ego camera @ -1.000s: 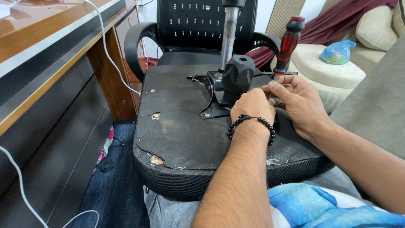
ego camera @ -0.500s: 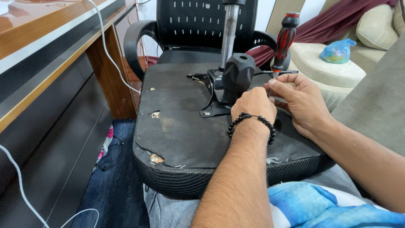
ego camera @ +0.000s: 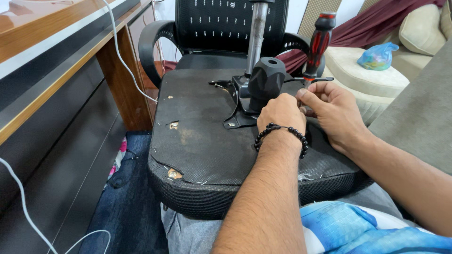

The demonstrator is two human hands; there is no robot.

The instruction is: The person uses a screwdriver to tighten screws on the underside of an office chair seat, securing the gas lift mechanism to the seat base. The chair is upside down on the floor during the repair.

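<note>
Both hands [ego camera: 306, 110] stay at the mechanism [ego camera: 256, 91]; screwdriver [ego camera: 318, 44] barely shifted

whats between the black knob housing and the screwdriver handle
In the head view, only a thin metal lever spans from the black housing toward the screwdriver.

An upturned black chair seat [ego camera: 202, 141] carries a bolted metal mechanism plate [ego camera: 240, 106].

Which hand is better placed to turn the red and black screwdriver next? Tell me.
Right. The right hand already has its fingers at the screwdriver shaft below the handle. The left hand rests on the mechanism plate beside it, seemingly steadying.
</note>
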